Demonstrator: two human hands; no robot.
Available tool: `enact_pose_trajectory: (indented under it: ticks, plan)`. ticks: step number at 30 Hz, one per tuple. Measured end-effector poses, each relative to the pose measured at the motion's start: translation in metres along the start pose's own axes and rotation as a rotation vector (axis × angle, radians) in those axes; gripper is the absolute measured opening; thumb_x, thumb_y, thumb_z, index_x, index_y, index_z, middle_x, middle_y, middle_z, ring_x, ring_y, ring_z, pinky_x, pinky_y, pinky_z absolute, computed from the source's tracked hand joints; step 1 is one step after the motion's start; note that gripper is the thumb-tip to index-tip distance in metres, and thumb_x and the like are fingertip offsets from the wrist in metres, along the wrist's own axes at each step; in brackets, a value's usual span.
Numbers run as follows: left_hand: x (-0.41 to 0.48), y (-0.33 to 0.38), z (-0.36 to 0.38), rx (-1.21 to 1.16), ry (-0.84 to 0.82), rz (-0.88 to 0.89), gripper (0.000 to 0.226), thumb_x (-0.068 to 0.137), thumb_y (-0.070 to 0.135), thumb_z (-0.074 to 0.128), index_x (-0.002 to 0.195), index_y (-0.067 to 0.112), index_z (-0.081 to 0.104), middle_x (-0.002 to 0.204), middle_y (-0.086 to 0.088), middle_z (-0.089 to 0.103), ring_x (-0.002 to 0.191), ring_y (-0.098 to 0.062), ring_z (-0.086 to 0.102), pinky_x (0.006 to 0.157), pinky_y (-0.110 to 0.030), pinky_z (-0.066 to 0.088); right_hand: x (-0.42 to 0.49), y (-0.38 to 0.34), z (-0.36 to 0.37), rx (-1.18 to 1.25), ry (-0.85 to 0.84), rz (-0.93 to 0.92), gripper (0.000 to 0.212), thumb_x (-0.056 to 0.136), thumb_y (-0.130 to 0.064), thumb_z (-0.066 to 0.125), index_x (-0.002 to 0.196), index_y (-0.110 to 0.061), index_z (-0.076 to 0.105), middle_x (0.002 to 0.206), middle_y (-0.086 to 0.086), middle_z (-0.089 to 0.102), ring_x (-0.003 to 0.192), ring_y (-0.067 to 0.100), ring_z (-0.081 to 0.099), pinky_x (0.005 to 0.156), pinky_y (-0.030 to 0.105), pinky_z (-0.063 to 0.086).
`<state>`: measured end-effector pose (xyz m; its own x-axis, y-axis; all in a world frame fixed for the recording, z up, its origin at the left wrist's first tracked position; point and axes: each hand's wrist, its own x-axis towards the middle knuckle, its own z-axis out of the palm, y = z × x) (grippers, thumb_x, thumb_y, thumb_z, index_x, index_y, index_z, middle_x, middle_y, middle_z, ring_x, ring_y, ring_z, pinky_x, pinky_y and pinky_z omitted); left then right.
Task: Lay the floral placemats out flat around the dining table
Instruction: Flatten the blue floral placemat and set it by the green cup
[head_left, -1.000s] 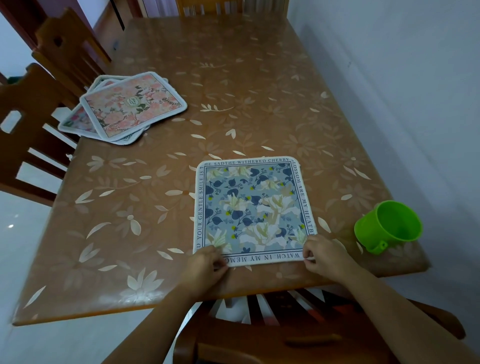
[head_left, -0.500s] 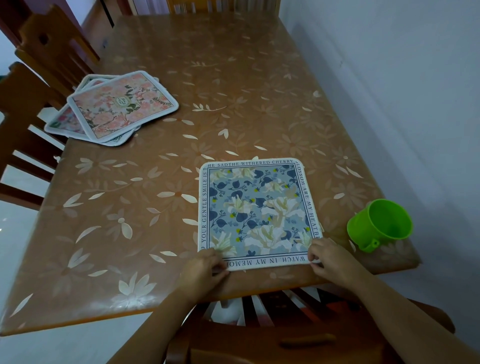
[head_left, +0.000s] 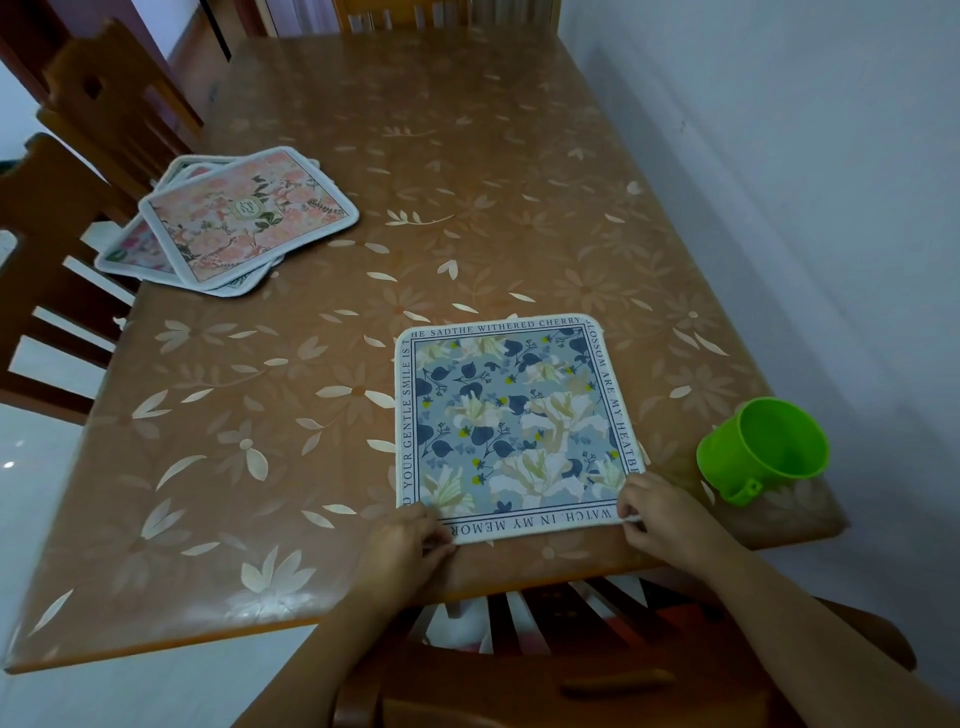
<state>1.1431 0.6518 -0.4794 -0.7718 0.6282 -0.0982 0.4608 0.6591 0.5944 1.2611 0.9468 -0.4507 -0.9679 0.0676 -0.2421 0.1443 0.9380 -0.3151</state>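
A blue floral placemat (head_left: 511, 426) with a lettered border lies flat near the table's front edge. My left hand (head_left: 402, 545) pinches its near left corner. My right hand (head_left: 657, 517) pinches its near right corner. A loose stack of pink floral placemats (head_left: 244, 218) sits at the table's left edge, the top one askew over the others.
The brown dining table (head_left: 467, 156) has a glossy flower-patterned cover. A green plastic cup (head_left: 763, 447) lies tilted at the front right corner. Wooden chairs (head_left: 62, 218) stand along the left side, one chair (head_left: 545, 670) below me. A white wall (head_left: 805, 182) runs along the right.
The blue placemat has turned slightly so its sides run straighter with the table edge. Both hands keep their hold on the near corners.
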Motion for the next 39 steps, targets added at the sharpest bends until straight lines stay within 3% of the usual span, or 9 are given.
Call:
enact_pose_trajectory:
  ticks: [10,14,23,27,29,31,33,36,39]
  plan:
    - [-0.001,0.002,-0.001,-0.007,0.001,-0.002,0.006,0.071,0.014,0.075,0.073,0.013,0.070,0.083,-0.004,0.064,0.078,-0.019,0.059,0.069,-0.026,0.047,-0.001,-0.002,-0.003,0.009,-0.028,0.006,0.005,0.077,-0.005,0.056,0.081,-0.007,0.056,0.092,0.010,0.058,0.092,0.023,0.050,0.071,0.019,0.028]
    - [-0.002,0.004,-0.003,-0.014,-0.012,-0.005,0.004,0.073,0.015,0.073,0.075,0.012,0.070,0.085,-0.004,0.063,0.078,-0.019,0.059,0.071,-0.031,0.051,-0.001,-0.003,-0.004,0.010,-0.039,0.000,0.014,0.077,-0.007,0.055,0.076,-0.018,0.047,0.093,0.008,0.058,0.092,0.021,0.049,0.071,0.019,0.027]
    - [-0.001,0.000,0.001,-0.030,-0.027,-0.023,0.007,0.073,0.015,0.073,0.072,0.012,0.067,0.082,0.001,0.058,0.081,-0.019,0.058,0.070,-0.029,0.049,-0.004,-0.002,-0.003,0.034,-0.012,0.025,0.004,0.081,-0.010,0.057,0.084,-0.008,0.057,0.092,0.004,0.055,0.096,0.020,0.050,0.074,0.021,0.033]
    - [0.000,-0.005,0.003,-0.072,0.011,-0.073,0.017,0.068,0.019,0.077,0.078,0.015,0.065,0.090,0.007,0.049,0.090,-0.016,0.053,0.075,-0.030,0.048,-0.004,-0.004,-0.004,0.106,0.043,0.083,0.015,0.079,-0.017,0.064,0.091,-0.010,0.059,0.099,0.004,0.054,0.102,0.019,0.048,0.081,0.023,0.039]
    - [0.003,-0.008,0.001,-0.011,0.041,-0.027,0.032,0.065,0.026,0.079,0.091,0.017,0.065,0.101,0.003,0.052,0.099,-0.018,0.050,0.082,-0.031,0.045,0.000,-0.005,-0.002,0.090,0.038,0.079,0.031,0.080,-0.026,0.064,0.107,-0.013,0.056,0.111,0.003,0.051,0.111,0.018,0.045,0.090,0.024,0.038]
    - [0.007,-0.009,0.001,0.097,0.011,0.042,0.048,0.068,0.040,0.074,0.110,0.023,0.059,0.126,-0.002,0.049,0.118,-0.022,0.042,0.094,-0.037,0.037,0.005,-0.007,0.005,-0.007,-0.028,0.064,0.049,0.085,-0.037,0.056,0.129,-0.019,0.042,0.135,0.004,0.039,0.128,0.021,0.031,0.104,0.031,0.029]
    - [0.014,-0.010,0.003,0.213,-0.122,0.108,0.062,0.077,0.056,0.055,0.132,0.033,0.036,0.152,0.003,0.015,0.139,-0.018,0.006,0.111,-0.043,0.012,0.014,-0.008,0.013,-0.113,-0.133,0.066,0.061,0.091,-0.046,0.040,0.142,-0.030,0.011,0.155,0.003,0.003,0.141,0.024,0.000,0.114,0.045,0.010]
    - [0.026,-0.010,0.009,0.403,-0.267,0.181,0.073,0.081,0.070,0.025,0.138,0.041,-0.010,0.148,0.004,-0.026,0.134,-0.019,-0.029,0.106,-0.047,-0.018,0.030,-0.018,0.027,-0.176,-0.190,0.100,0.064,0.085,-0.063,0.010,0.128,-0.040,-0.031,0.144,0.001,-0.036,0.130,0.029,-0.036,0.109,0.055,-0.013]
    - [0.041,-0.007,0.011,0.470,-0.279,0.196,0.077,0.076,0.078,0.016,0.135,0.043,-0.019,0.147,0.003,-0.027,0.133,-0.018,-0.031,0.104,-0.048,-0.025,0.047,-0.028,0.035,-0.146,-0.146,0.104,0.076,0.063,-0.081,-0.011,0.125,-0.044,-0.034,0.139,0.001,-0.043,0.126,0.033,-0.041,0.104,0.059,-0.017]
